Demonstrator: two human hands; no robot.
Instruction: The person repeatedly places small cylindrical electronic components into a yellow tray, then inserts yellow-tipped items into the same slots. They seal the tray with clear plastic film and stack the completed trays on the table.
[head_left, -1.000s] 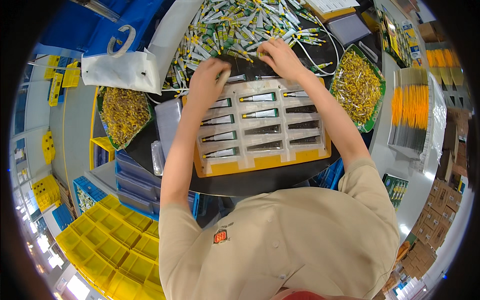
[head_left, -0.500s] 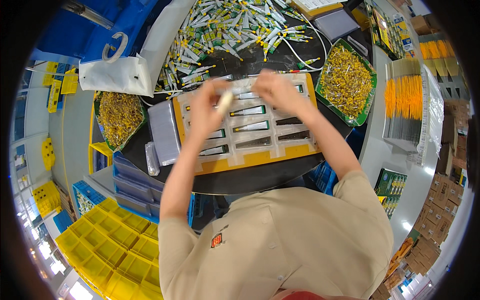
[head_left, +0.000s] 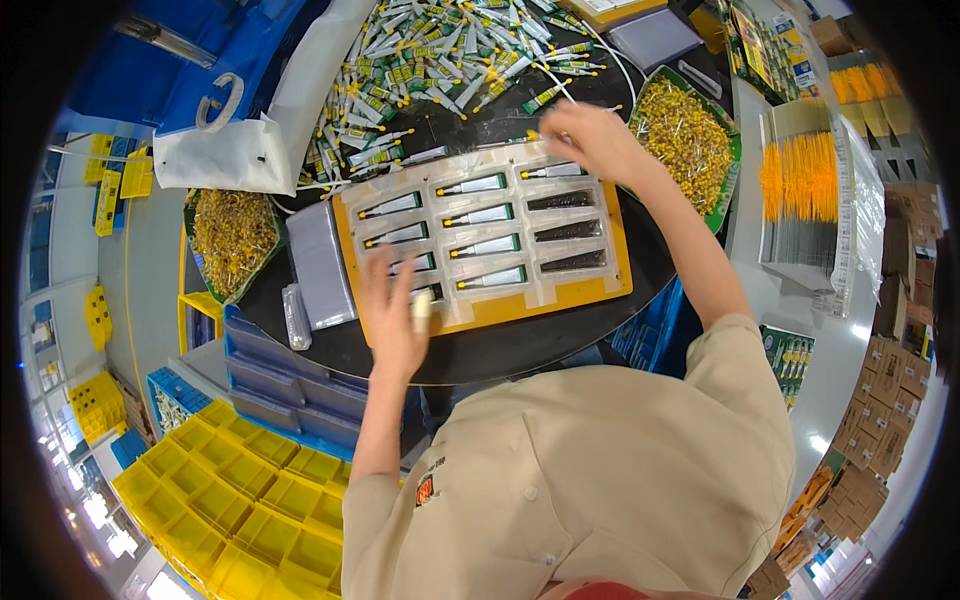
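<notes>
A clear blister tray (head_left: 433,215) lies on a yellow board (head_left: 540,306) in front of me. Small white-and-green tubes with yellow tips, such as one in the middle column (head_left: 480,216), lie in the left and middle columns and in the top right pocket. Three pockets below that, such as this dark pocket (head_left: 570,231), hold no tube. My left hand (head_left: 395,315), slightly blurred, is over the tray's lower left corner with fingers apart; something pale covers its thumb. Above the tray's upper right corner, my right hand (head_left: 595,142) has its fingers curled together; whatever they hold is hidden.
A large heap of loose tubes (head_left: 430,60) covers the far table. Bins of small yellow-headed parts stand left (head_left: 235,240) and right (head_left: 685,145). Clear plastic sheets (head_left: 322,265) lie left of the tray. Yellow crates (head_left: 230,490) are stacked at lower left.
My left hand has moved from the tray's far side down to its lower left corner, fingers spreading. The right hand has shifted right and away from me. The top right pocket's tube is now plainly visible.
</notes>
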